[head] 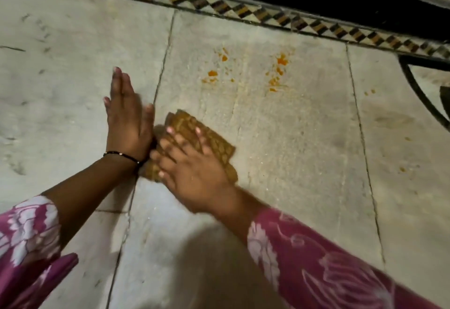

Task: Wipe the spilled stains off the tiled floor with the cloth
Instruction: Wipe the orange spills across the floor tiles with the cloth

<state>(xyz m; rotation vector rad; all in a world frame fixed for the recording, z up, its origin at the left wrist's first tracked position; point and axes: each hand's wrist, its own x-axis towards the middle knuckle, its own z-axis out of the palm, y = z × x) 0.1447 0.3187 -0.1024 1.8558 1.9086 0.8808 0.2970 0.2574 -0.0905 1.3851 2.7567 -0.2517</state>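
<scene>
While lying folded and brown under the right hand [194, 169], the cloth [194, 138] is sitting short of the orange stains [277, 69] on the pale tiled floor [292, 150]. Spread fingers are pressing it; the left hand [126, 118] is resting flat beside, fingers straight.

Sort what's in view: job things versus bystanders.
For the job:
cloth
orange stains
tiled floor
right hand pressing the cloth
left hand flat beside it

Just there:
patterned border strip
curved black line
</scene>
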